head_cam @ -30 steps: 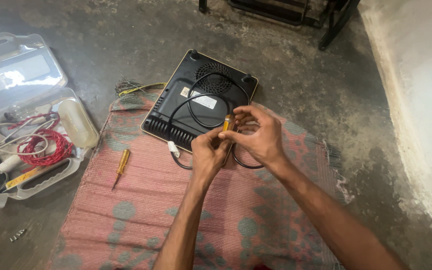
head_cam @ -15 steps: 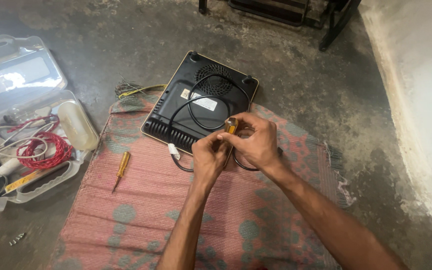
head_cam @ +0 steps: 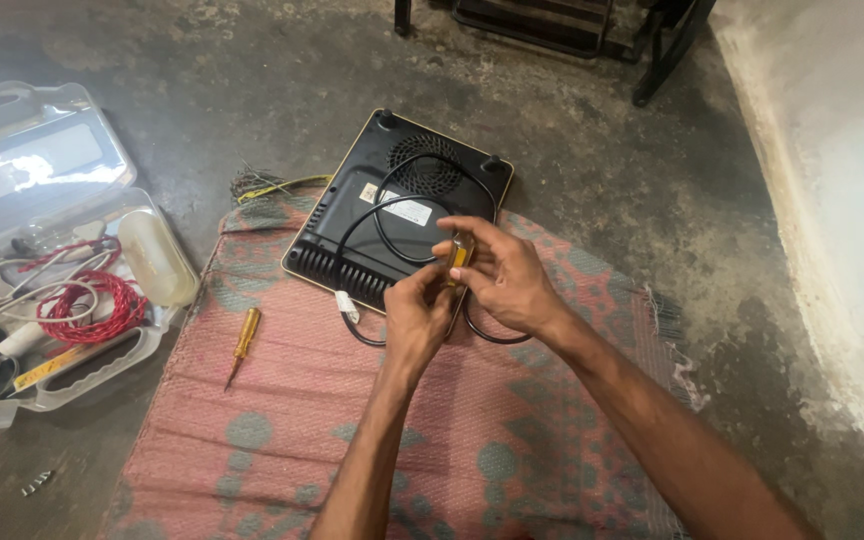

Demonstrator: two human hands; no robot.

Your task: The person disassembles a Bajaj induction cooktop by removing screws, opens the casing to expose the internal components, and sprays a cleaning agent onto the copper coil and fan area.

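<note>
Head view: both hands meet over the front edge of a black flat cooker [head_cam: 382, 215] lying upside down, half on a red and green mat [head_cam: 352, 430] on the grey floor [head_cam: 592, 150]. Right hand [head_cam: 507, 280] has its grip pinched on a small yellow tool handle [head_cam: 460, 252], thumb & fingers wrapped round it, tool standing nearly upright. Left hand [head_cam: 419, 315] sits just under it, fingers curled tight, touching the right hand; can't tell what its grip has inside, the fingertips are hidden. A black cord [head_cam: 392, 195] loops across the cooker's back & curls down under both hands onto the mat, w/ a white tag [head_cam: 347, 303] near the cooker's edge. A 2nd yellow screwdriver [head_cam: 242, 343] lies on the mat, well apart to the left of the hands, tip pointing down. Further left on the floor is an open clear plastic box [head_cam: 102, 150] w/ red wire [head_cam: 87, 305] coiled inside & other small bits. A few screws [head_cam: 37, 483] lie on the floor by the mat's bottom left corner.
</note>
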